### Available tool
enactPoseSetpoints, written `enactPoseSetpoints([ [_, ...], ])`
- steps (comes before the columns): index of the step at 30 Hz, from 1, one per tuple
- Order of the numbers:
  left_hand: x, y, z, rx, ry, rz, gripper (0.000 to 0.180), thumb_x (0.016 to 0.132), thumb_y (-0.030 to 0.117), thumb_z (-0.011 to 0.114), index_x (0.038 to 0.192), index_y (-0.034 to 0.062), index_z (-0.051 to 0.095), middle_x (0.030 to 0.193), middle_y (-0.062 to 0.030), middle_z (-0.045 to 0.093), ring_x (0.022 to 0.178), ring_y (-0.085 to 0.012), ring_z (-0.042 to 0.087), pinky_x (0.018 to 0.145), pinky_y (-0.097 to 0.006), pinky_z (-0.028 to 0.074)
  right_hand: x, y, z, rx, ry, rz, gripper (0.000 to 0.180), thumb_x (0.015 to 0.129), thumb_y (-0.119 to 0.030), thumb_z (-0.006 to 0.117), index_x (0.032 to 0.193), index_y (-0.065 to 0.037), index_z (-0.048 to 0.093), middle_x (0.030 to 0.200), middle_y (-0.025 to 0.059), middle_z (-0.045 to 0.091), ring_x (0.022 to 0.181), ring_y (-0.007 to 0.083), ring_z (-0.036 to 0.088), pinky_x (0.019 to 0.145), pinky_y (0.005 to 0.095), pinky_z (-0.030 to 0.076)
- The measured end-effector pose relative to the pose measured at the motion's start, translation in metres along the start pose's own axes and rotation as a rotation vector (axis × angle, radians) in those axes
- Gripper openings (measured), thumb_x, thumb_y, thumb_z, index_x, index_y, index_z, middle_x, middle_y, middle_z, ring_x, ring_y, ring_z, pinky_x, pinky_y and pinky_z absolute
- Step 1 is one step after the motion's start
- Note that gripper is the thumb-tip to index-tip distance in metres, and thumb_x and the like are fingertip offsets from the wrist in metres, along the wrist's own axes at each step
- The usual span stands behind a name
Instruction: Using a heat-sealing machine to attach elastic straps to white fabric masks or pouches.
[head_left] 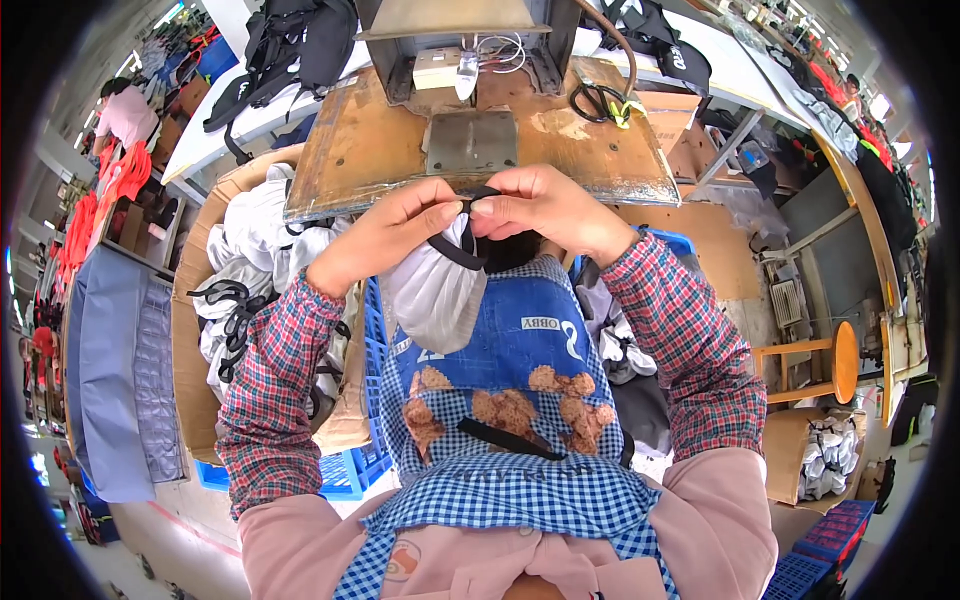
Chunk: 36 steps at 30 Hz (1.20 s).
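Observation:
My left hand [385,235] and my right hand [545,205] meet in front of a worn wooden sewing table [360,150]. Both pinch a black strap [462,250] sewn to a white fabric piece [435,295] that hangs down from my fingers over my blue checked apron. The strap loops between my thumbs and fingertips. Just beyond my hands lie the machine's metal plate [470,142] and the sewing head's needle area [466,72].
A cardboard box [192,300] at my left holds several white pieces with black straps. A blue crate [345,475] stands below it. Black scissors [597,102] lie on the table's right. A round wooden stool [835,362] stands at right. Another person [128,112] works far left.

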<state>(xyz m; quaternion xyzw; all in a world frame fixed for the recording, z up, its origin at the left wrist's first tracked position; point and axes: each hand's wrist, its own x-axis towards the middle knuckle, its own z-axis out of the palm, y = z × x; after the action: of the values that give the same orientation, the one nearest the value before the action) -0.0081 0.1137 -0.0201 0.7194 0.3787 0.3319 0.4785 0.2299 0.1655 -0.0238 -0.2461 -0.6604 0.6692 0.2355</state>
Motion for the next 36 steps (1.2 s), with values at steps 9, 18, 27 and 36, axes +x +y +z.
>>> enactPoseSetpoints([
  [9, 0.026, 0.002, -0.019, 0.367, 0.108, 0.065, 0.021, 0.100, 0.019, 0.055, 0.103, -0.0012, 0.060, 0.086, -0.0047, 0.058, 0.083, -0.0106, 0.053, 0.077, -0.026, 0.045, 0.025, 0.014, -0.013, 0.010, 0.225, -0.014, 0.025, 0.098, -0.024, 0.058, 0.104, 0.000, 0.064, 0.091, 0.0058, 0.067, 0.084, 0.0131, 0.066, 0.073, 0.0275, 0.056],
  [18, 0.065, -0.037, -0.042, 0.046, 0.357, -0.060, 0.030, 0.098, 0.023, 0.062, 0.115, -0.0006, 0.067, 0.097, 0.0037, 0.066, 0.091, -0.0046, 0.055, 0.083, -0.021, 0.045, 0.068, 0.018, -0.020, 0.248, 0.365, -0.066, 0.020, 0.095, -0.026, 0.063, 0.101, -0.007, 0.062, 0.094, 0.0040, 0.067, 0.086, 0.0124, 0.065, 0.072, 0.0261, 0.053],
  [27, 0.078, -0.025, -0.044, -0.130, 0.385, -0.109, 0.030, 0.098, 0.020, 0.061, 0.119, -0.0015, 0.065, 0.107, 0.0002, 0.066, 0.097, -0.0058, 0.057, 0.088, -0.021, 0.045, 0.085, 0.012, -0.027, 0.374, 0.441, -0.083, 0.021, 0.096, -0.024, 0.059, 0.100, -0.004, 0.064, 0.092, 0.0044, 0.067, 0.085, 0.0142, 0.065, 0.068, 0.0276, 0.052],
  [36, 0.083, -0.025, -0.044, -0.189, 0.397, -0.108, 0.029, 0.098, 0.020, 0.062, 0.119, -0.0003, 0.065, 0.107, 0.0000, 0.066, 0.097, -0.0070, 0.058, 0.088, -0.021, 0.045, 0.089, 0.011, -0.031, 0.413, 0.449, -0.084, 0.018, 0.095, -0.022, 0.062, 0.100, -0.006, 0.066, 0.092, 0.0020, 0.067, 0.085, 0.0131, 0.065, 0.069, 0.0264, 0.051],
])
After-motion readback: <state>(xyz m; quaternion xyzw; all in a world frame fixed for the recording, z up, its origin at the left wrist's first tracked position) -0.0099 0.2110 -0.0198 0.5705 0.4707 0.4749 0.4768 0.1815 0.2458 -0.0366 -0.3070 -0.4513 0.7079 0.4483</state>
